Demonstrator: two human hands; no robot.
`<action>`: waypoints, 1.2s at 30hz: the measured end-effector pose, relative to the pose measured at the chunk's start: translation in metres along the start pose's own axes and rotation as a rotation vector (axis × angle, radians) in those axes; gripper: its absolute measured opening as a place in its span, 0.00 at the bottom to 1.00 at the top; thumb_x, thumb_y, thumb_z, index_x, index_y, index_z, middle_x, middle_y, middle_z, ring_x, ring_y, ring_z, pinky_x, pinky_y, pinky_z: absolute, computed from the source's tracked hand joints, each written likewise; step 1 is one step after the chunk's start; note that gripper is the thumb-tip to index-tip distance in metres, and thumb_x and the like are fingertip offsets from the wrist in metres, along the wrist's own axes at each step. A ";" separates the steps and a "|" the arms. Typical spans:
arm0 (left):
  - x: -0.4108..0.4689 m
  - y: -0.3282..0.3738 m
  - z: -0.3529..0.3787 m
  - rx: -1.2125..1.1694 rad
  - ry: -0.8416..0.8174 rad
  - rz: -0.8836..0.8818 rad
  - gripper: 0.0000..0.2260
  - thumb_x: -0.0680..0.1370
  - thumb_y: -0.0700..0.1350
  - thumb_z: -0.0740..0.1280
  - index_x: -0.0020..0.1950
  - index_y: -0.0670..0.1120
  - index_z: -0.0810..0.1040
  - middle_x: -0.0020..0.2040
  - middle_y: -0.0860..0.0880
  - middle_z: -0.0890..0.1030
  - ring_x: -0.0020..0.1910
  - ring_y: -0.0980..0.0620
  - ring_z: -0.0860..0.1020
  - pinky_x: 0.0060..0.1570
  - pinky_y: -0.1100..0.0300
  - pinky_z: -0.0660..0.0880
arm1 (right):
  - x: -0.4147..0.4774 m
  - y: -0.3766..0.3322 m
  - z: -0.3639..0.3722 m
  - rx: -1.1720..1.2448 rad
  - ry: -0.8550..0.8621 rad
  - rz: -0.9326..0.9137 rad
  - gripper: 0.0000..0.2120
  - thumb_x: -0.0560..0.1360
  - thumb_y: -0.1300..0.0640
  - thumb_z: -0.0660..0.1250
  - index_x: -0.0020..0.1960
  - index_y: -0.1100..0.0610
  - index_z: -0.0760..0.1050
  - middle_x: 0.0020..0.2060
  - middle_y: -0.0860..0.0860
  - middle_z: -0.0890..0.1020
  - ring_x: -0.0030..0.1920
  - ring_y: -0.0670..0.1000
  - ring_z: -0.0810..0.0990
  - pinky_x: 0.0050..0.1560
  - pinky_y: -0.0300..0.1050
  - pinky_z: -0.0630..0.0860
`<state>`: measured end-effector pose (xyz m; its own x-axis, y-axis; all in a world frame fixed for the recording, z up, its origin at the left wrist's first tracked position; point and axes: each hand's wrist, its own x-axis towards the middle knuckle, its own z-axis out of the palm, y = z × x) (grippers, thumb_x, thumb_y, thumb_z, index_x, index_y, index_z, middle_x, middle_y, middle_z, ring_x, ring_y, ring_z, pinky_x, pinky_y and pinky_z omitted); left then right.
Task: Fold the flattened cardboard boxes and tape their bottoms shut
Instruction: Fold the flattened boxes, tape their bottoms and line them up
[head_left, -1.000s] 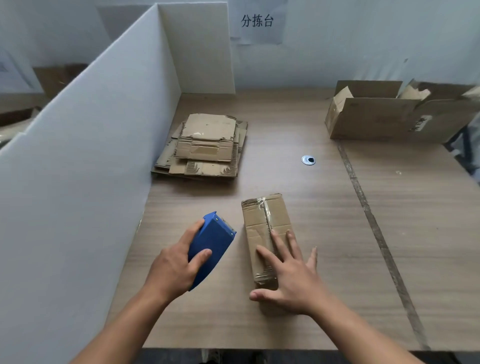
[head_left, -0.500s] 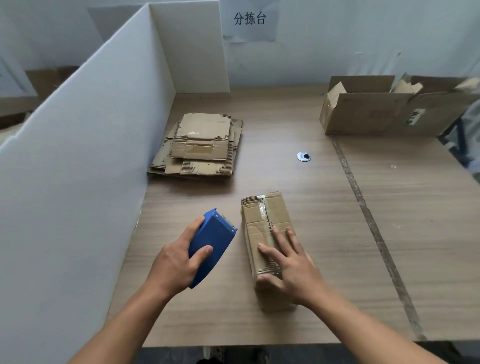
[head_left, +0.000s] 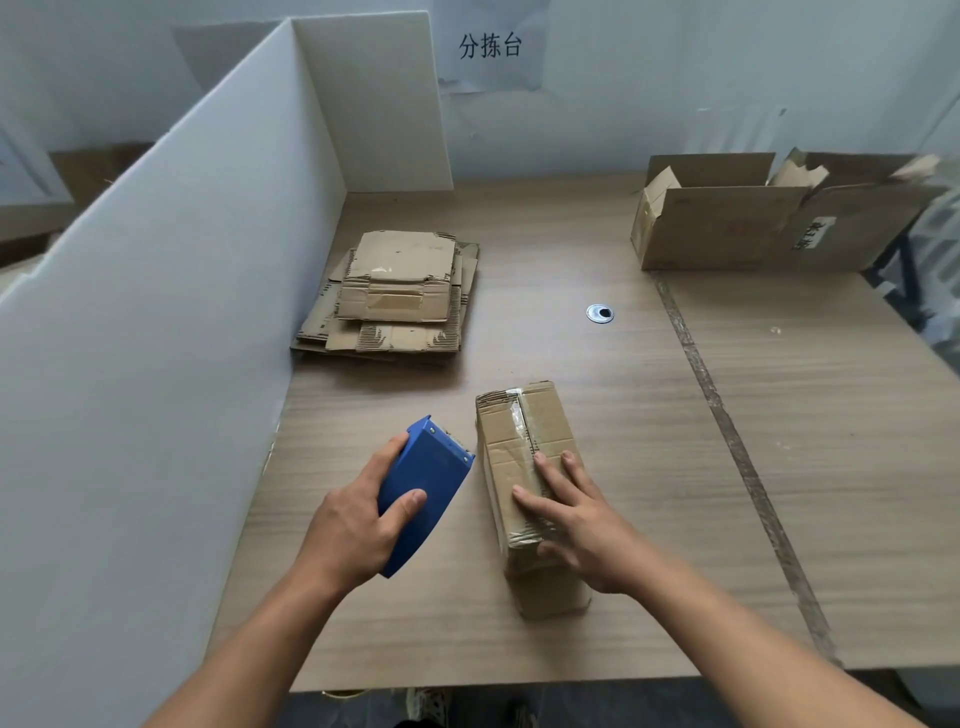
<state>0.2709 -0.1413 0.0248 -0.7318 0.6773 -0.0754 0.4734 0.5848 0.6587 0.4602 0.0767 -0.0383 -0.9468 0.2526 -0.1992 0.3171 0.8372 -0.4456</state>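
A small folded cardboard box (head_left: 524, 447) lies on the wooden table (head_left: 649, 467), a strip of clear tape running along its top seam. My right hand (head_left: 576, 525) rests on the box's near end, fingers spread on top and thumb wrapped over its near-left edge. My left hand (head_left: 353, 525) grips a blue tape dispenser (head_left: 423, 488) just left of the box, apart from it. A stack of flattened cardboard boxes (head_left: 395, 296) lies farther back on the left.
A white partition wall (head_left: 156, 338) runs along the left side and back corner. A large open cardboard box (head_left: 727, 228) stands at the back right. A round metal grommet (head_left: 599, 313) sits mid-table, and a worn tape line (head_left: 727, 426) crosses the table's right side.
My right hand has slid from lying flat on the box top to gripping its near end with the thumb over the edge. The dispenser hand has stayed in place.
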 end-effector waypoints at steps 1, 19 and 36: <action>0.000 0.001 0.000 -0.005 -0.001 0.002 0.28 0.79 0.53 0.68 0.77 0.64 0.60 0.55 0.52 0.81 0.48 0.48 0.79 0.50 0.53 0.76 | 0.000 0.001 -0.001 0.002 -0.021 0.005 0.34 0.78 0.48 0.68 0.79 0.40 0.55 0.75 0.42 0.35 0.74 0.48 0.30 0.75 0.42 0.38; 0.003 0.005 -0.013 0.026 0.014 -0.019 0.29 0.78 0.54 0.68 0.76 0.67 0.59 0.53 0.54 0.80 0.47 0.49 0.79 0.50 0.52 0.77 | 0.036 -0.031 -0.040 0.098 0.131 0.377 0.42 0.67 0.23 0.61 0.77 0.34 0.53 0.79 0.47 0.47 0.79 0.53 0.44 0.70 0.65 0.62; 0.007 -0.013 -0.030 -0.083 0.003 -0.101 0.28 0.77 0.54 0.70 0.72 0.69 0.63 0.54 0.57 0.81 0.48 0.56 0.79 0.48 0.56 0.77 | 0.034 0.004 -0.074 -0.427 -0.306 -0.023 0.53 0.68 0.46 0.71 0.74 0.29 0.33 0.79 0.47 0.36 0.79 0.56 0.34 0.73 0.72 0.40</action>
<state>0.2451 -0.1575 0.0383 -0.7752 0.6156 -0.1420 0.3555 0.6108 0.7075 0.4256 0.1243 0.0178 -0.8740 0.1321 -0.4675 0.1857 0.9801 -0.0703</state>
